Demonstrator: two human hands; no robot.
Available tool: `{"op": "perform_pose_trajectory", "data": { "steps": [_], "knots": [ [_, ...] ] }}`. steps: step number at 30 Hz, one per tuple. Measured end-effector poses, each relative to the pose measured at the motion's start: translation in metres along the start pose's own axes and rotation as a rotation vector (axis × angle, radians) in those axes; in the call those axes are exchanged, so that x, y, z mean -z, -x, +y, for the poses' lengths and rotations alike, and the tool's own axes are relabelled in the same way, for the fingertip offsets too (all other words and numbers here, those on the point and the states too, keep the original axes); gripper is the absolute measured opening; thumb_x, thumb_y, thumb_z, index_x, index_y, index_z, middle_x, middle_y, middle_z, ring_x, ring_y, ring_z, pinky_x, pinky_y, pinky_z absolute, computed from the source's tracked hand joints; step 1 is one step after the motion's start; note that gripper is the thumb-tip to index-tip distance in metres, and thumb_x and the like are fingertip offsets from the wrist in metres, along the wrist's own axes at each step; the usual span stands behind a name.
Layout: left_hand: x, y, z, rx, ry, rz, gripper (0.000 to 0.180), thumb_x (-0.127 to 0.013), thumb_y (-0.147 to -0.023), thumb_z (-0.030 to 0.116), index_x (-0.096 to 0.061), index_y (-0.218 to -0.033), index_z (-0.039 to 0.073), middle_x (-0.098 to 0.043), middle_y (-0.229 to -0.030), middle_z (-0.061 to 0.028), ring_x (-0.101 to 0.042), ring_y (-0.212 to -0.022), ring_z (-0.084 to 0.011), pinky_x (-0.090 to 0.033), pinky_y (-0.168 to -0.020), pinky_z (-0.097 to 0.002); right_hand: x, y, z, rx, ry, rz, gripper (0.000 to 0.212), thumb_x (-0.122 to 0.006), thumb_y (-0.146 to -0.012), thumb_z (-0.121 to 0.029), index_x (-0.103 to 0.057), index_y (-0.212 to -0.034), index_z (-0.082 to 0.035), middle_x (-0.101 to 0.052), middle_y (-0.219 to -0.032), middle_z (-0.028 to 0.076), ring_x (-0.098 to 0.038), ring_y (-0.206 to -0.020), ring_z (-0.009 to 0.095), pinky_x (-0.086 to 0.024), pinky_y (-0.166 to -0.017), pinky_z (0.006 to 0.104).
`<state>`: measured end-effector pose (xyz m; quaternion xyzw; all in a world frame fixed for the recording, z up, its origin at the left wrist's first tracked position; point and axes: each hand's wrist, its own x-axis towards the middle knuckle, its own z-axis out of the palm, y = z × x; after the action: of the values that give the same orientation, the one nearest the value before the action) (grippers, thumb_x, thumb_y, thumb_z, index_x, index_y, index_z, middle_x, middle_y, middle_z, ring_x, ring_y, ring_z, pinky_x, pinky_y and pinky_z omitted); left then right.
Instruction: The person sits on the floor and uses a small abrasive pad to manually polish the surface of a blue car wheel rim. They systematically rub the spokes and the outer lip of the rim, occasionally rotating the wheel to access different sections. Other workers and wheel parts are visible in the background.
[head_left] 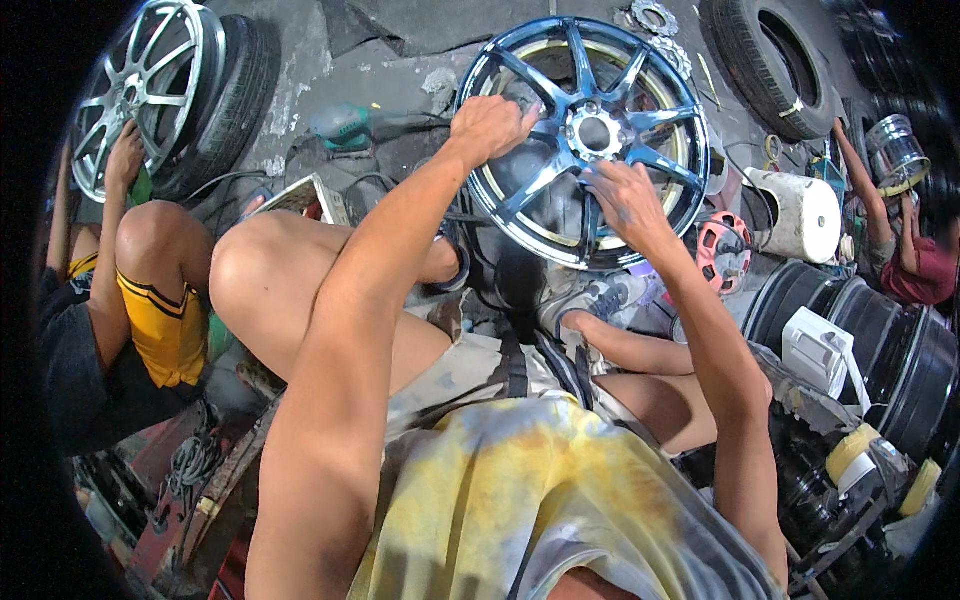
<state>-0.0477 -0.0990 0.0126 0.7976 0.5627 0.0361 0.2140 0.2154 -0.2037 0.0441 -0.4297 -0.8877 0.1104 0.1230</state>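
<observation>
A shiny blue alloy wheel rim (585,140) with several spokes stands upright in front of my knees. My left hand (488,128) is closed over the rim's left edge, between two spokes. My right hand (622,200) rests on a lower spoke just below the silver hub, fingers pressed to the metal; whether it holds anything small is hidden. My bare legs flank the rim, and a grey shoe (600,300) sits below it.
At the left a seated person in yellow shorts (165,330) touches a silver wheel with tyre (150,90). Another person's arm (860,190) reaches in at the right. A tyre (775,65), a white cylinder (805,215), a black drum (880,340) and cables crowd the floor.
</observation>
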Motion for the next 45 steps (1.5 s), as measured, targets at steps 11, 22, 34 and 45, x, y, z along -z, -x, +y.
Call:
{"op": "perform_pose_trajectory", "data": {
  "steps": [11,22,34,45],
  "knots": [
    [0.000,0.003,0.003,0.015,-0.003,-0.044,0.073,-0.035,-0.106,0.056,-0.079,-0.089,-0.001,-0.075,-0.094,-0.0248,-0.072,-0.095,-0.0419,-0.056,-0.088,-0.0483,-0.014,-0.014,-0.006,-0.044,0.034,0.092,0.027,-0.064,-0.093,-0.007,-0.073,-0.118,-0.003,-0.060,-0.102,0.010,-0.061,-0.099,0.027,-0.040,-0.082,0.0418],
    [-0.008,0.003,-0.006,-0.006,0.021,0.035,0.080,-0.035,-0.107,0.058,-0.074,-0.073,-0.004,-0.071,-0.080,-0.0296,-0.071,-0.082,-0.0474,-0.057,-0.080,-0.0516,-0.016,-0.012,-0.011,-0.199,-0.065,0.081,0.021,-0.063,-0.094,-0.010,-0.074,-0.111,-0.003,-0.061,-0.094,0.010,-0.062,-0.092,0.029,-0.038,-0.076,0.0424],
    [-0.004,0.002,-0.004,0.043,-0.048,-0.057,0.076,-0.036,-0.106,0.057,-0.078,-0.085,-0.002,-0.073,-0.092,-0.0293,-0.072,-0.093,-0.0471,-0.056,-0.089,-0.0504,-0.022,0.015,-0.003,-0.232,-0.109,0.016,0.027,-0.062,-0.096,-0.014,-0.073,-0.118,-0.005,-0.066,-0.115,0.013,-0.064,-0.109,0.032,-0.045,-0.090,0.0474],
    [-0.017,0.011,0.006,-0.001,-0.020,0.139,0.050,-0.049,-0.107,0.037,-0.058,-0.126,-0.008,-0.064,-0.114,-0.0295,-0.063,-0.109,-0.0466,-0.051,-0.096,-0.0526,0.052,0.059,0.015,-0.157,0.008,0.023,0.012,-0.067,-0.089,-0.013,-0.075,-0.093,-0.006,-0.064,-0.097,0.014,-0.064,-0.098,0.034,-0.043,-0.080,0.0462]
  ]
}}
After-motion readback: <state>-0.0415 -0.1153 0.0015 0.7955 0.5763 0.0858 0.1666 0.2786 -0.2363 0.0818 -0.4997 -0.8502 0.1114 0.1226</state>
